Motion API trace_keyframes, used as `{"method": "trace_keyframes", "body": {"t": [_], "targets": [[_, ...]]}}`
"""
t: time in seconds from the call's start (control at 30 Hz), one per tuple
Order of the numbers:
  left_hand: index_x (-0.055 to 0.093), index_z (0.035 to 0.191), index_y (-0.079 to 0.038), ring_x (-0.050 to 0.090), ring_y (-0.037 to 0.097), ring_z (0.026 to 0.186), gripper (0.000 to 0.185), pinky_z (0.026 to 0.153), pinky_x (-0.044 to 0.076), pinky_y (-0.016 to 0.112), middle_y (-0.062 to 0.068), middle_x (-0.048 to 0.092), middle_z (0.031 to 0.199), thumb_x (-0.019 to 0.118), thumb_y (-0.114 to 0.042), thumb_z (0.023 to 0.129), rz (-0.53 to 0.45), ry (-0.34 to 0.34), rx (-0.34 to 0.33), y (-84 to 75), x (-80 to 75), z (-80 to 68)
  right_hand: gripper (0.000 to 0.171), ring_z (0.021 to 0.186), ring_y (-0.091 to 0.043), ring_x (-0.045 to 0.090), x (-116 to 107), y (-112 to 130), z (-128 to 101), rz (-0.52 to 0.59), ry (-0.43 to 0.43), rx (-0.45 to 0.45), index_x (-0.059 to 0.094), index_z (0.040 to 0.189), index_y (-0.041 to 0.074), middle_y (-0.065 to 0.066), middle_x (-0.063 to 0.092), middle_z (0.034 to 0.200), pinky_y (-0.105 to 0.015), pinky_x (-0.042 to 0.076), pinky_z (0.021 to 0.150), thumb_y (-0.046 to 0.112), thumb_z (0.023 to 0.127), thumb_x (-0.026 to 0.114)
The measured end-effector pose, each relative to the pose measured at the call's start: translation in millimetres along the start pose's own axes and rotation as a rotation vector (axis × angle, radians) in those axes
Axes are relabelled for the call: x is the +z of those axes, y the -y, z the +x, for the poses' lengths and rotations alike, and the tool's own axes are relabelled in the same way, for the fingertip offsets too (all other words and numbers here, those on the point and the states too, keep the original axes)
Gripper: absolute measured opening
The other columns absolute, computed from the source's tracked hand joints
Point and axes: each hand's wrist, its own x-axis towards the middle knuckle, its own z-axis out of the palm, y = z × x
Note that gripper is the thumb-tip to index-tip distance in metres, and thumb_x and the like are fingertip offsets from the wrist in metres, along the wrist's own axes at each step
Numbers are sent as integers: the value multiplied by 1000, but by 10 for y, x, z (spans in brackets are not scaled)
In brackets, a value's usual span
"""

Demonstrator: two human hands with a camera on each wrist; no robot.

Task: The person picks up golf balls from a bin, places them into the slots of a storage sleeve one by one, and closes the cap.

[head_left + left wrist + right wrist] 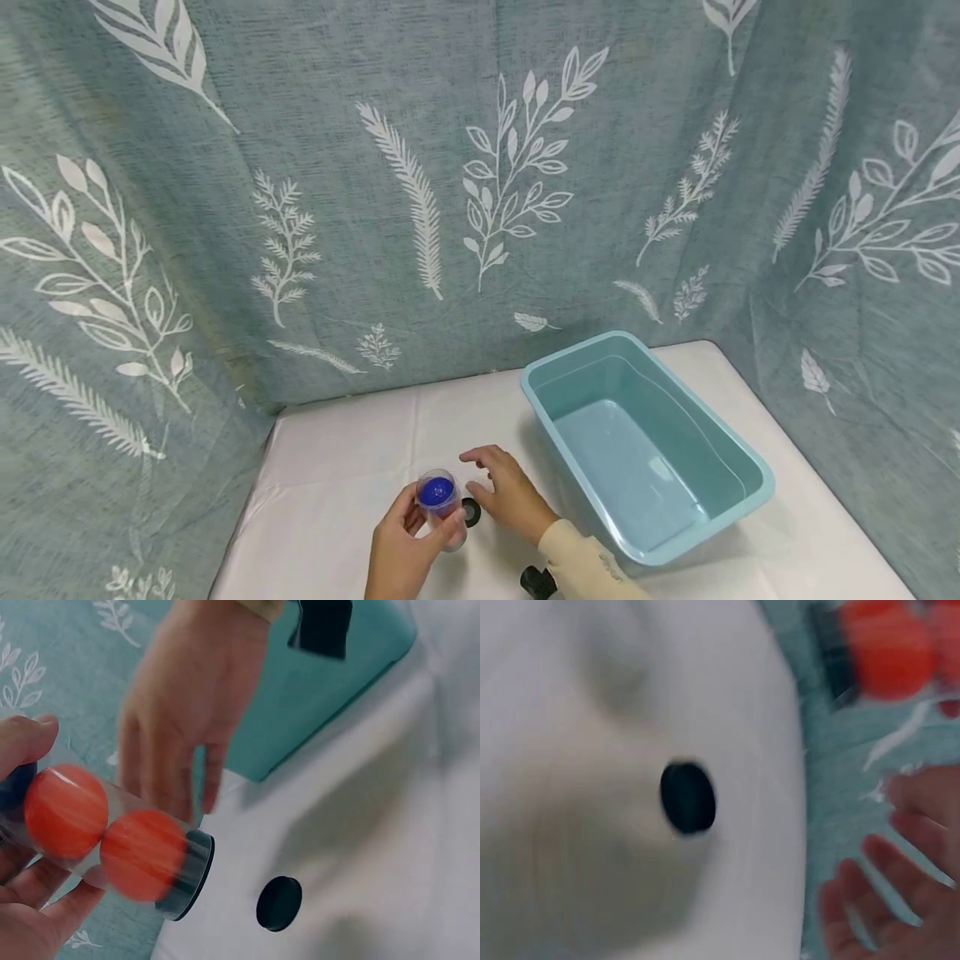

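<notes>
The left hand point(401, 546), low in the middle of the head view, has its grip wrapped round a clear plastic tube point(112, 844), thumb on one side and fingers curled under the other, so the tube is held off the desk point(337, 467) and tilted. Inside it sit two orange balls point(142, 855) and a blue one point(435, 492) at the end nearest the head camera; the far end carries a black collar point(187, 876). The tube looks light and stiff but smooth, so it would likely slip if pinched; a hold round its middle, as here, seems safest, and the balls may roll out of an uncapped end if it tips. Just to its right, the right hand point(506, 492) hovers with fingers spread and relaxed, holding nothing. Below and between the two hands a small black cap point(279, 903) lies flat on the white desk, apart from both. Further right stands a teal plastic tub point(757, 483), close enough to crowd the right hand's side. A leaf-printed curtain point(480, 167) fills the upper frame.
</notes>
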Motion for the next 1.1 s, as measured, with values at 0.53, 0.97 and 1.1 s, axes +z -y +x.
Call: {"method": "trace_keyframes", "body": {"t": [0.53, 0.97, 1.1], "targets": [[60, 130, 2, 67, 35, 112, 67, 95, 55, 42, 18, 70, 118, 89, -30, 79, -47, 3, -67, 229, -131, -80, 46, 113, -22, 55, 423, -336, -34, -549, 220, -152, 73, 121, 27, -3, 60, 130, -36, 56, 83, 19, 79, 88], [61, 127, 4, 67, 35, 111, 64, 94, 55, 44, 19, 68, 119, 89, -27, 79, -77, 42, -15, 303, 166, 20, 38, 101, -15, 53, 159, -231, 15, -222, 16, -15, 63, 127, 12, 1, 53, 110, -31, 54, 89, 10, 91, 76], [62, 126, 3, 67, 36, 112, 60, 95, 54, 44, 20, 68, 120, 90, -20, 78, -98, 35, -16, 325, 273, 61, 36, 100, -14, 57, 56, -105, 10, -11, -61, 36, 60, 129, 11, -1, 53, 111, -34, 56, 91, 9, 95, 72]]}}
